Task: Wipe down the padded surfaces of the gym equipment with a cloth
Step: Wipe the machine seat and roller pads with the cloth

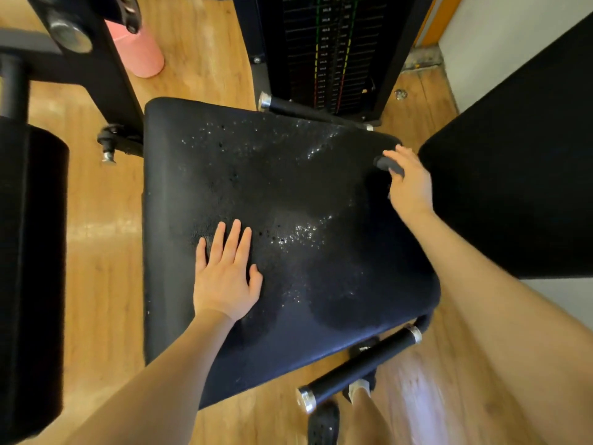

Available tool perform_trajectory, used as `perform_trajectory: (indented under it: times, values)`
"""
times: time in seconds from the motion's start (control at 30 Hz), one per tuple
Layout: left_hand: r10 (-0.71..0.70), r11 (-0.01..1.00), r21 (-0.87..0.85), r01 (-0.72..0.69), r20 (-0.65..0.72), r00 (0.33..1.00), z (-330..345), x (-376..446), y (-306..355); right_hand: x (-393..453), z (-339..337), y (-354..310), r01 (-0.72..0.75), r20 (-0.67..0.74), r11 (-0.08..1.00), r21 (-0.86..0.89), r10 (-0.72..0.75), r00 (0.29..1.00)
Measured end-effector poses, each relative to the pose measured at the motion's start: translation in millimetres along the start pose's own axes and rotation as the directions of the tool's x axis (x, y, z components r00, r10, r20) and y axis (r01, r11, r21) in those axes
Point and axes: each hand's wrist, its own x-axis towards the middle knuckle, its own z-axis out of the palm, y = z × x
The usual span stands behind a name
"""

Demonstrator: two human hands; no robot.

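At the near edge of the wooden floor (pixel 102 252), a black foam-sleeved handle bar (pixel 362 364) with chrome end caps juts out under the seat pad (pixel 288 187), a squarish black cushion of pebbled vinyl speckled with glistening droplets. The left hand (pixel 224 277) lies flat on the pad's near-left part, fingers straight and holding nothing. Farther right, the right hand (pixel 409 181) curls round a small dark grey cylindrical object (pixel 385 163), with the weight stack (pixel 330 53) beyond.

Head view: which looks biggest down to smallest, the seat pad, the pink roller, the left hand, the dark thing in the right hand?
1. seat pad
2. left hand
3. pink roller, partly hidden, so unsure against the hand
4. dark object
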Motion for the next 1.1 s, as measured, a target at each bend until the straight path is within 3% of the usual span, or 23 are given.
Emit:
perform_trajectory:
  times: [0.13, 0.27, 0.33, 0.5, 0.93, 1.1]
  values:
    - [0.01, 1.0, 0.022, -0.01, -0.003, 1.0, 0.5, 1.3, -1.6, 66.0, 17.6, 1.3, -0.015, 0.051, 0.993, -0.117, 0.021, 0.998]
    - [0.023, 1.0, 0.015, -0.023, -0.023, 0.999, -0.8, 2.0, -1.6, 92.8, 29.7, 11.7, -0.006, 0.242, 0.951, -0.309, 0.084, 0.967]
    - [0.026, 1.0, 0.01, -0.026, -0.022, 0.999, -0.8, 1.9, -1.8, 89.1, 32.0, 15.6, 0.018, 0.268, 0.927, -0.375, 0.09, 0.959]
    - [0.024, 1.0, -0.002, -0.024, -0.028, 0.999, -2.5, 2.5, -1.3, 49.0, 23.0, 28.8, -0.08, 0.168, 0.916, -0.392, 0.157, 0.973]
    - [0.005, 1.0, -0.009, -0.006, -0.034, 0.999, 1.7, 0.8, 0.2, -101.6, -5.4, 78.5, -0.178, 0.121, 0.958, -0.226, 0.209, 0.97]
    - [0.002, 1.0, 0.004, -0.002, -0.061, 0.998, 2.2, -0.8, 2.0, -175.2, 2.0, 88.2, -0.265, -0.015, 0.951, -0.159, 0.266, 0.964]
